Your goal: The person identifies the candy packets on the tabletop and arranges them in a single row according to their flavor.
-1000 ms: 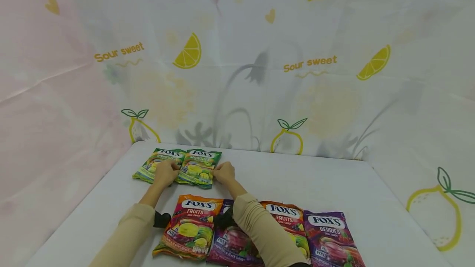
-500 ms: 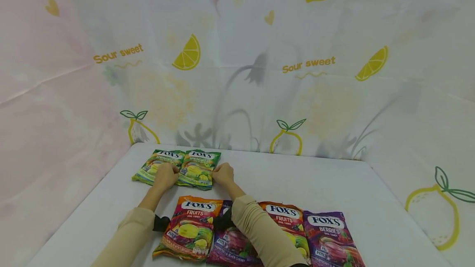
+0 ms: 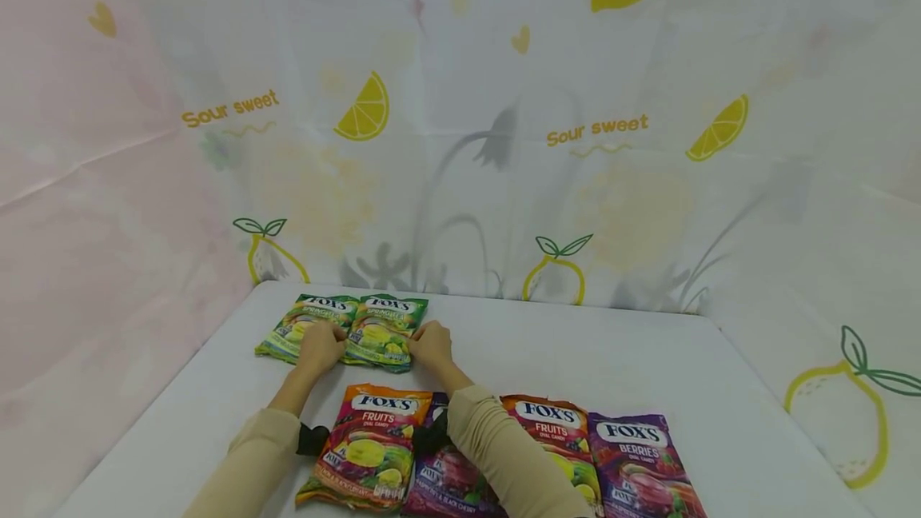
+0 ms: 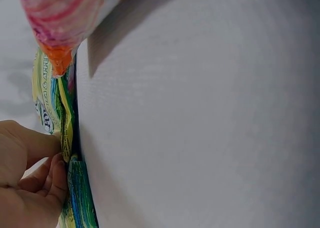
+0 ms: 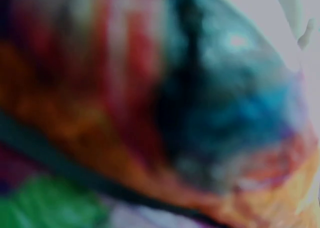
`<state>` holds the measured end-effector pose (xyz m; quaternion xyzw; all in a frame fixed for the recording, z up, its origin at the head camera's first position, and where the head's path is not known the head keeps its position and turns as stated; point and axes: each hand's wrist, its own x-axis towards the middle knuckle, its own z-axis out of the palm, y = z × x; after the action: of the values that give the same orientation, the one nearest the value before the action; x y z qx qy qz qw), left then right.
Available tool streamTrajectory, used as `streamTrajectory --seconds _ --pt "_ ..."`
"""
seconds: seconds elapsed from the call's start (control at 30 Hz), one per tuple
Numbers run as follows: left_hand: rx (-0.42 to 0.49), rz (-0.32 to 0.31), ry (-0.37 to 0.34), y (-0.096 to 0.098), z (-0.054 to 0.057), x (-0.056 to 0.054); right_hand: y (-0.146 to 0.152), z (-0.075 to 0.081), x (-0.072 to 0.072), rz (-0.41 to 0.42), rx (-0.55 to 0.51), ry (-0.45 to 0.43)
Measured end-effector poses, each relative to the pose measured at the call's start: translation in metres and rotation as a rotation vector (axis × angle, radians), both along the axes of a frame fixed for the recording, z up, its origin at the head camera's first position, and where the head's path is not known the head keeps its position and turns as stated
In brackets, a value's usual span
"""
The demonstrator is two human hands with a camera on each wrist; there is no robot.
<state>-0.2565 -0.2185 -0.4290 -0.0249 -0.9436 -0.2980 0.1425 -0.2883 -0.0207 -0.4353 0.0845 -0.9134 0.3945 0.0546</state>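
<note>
Two green FOX'S candy bags lie side by side at the far left of the table in the head view. My left hand (image 3: 320, 346) reaches over the left green candy bag (image 3: 284, 336) and pinches the near edge of the right green candy bag (image 3: 379, 332), where the two bags meet. In the left wrist view, that hand's thumb and fingers (image 4: 42, 145) close on a green wrapper edge (image 4: 66, 123). My right hand (image 3: 432, 344) pinches the right edge of the same right bag. The right wrist view is a blurred close-up of an orange and red wrapper (image 5: 75, 113).
Nearer me lies a row of larger bags: an orange fruits bag (image 3: 367, 454), a purple bag (image 3: 449, 474) partly under my right sleeve, another orange fruits bag (image 3: 554, 422) and a purple berries bag (image 3: 643, 462). A lemon-printed cloth (image 3: 460, 182) hangs behind the white table (image 3: 576, 350).
The head view has tilted up slightly, so everything sits a little lower in it. Both hands and the bags keep nearly the same places.
</note>
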Motion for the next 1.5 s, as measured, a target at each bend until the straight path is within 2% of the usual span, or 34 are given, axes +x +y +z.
streamTrajectory --seconds 0.27,0.4,0.63,0.77,0.93,1.13,1.27,1.5 --pt "0.010 -0.025 -0.003 -0.001 -0.002 0.001 0.001 -0.001 0.001 0.001 -0.020 0.000" --pt "0.043 -0.033 0.009 -0.002 -0.002 0.003 0.003 0.001 0.004 -0.007 -0.044 0.005" --pt "0.194 -0.030 0.038 -0.005 -0.003 0.012 0.000 0.004 0.009 -0.083 -0.148 0.013" --pt "0.232 -0.021 0.051 -0.006 -0.003 0.017 -0.002 0.010 0.012 -0.094 -0.215 0.012" --pt "0.224 -0.039 0.075 -0.005 0.000 0.023 -0.003 0.021 0.016 -0.055 -0.269 -0.006" --pt "0.232 -0.041 0.179 -0.001 0.004 0.031 0.002 0.028 0.022 0.013 -0.306 -0.042" --pt "0.257 -0.056 0.225 0.001 0.007 0.037 0.007 0.032 0.027 0.082 -0.337 -0.057" --pt "0.257 -0.083 0.223 0.005 0.015 0.049 0.019 0.041 0.036 0.203 -0.400 -0.073"
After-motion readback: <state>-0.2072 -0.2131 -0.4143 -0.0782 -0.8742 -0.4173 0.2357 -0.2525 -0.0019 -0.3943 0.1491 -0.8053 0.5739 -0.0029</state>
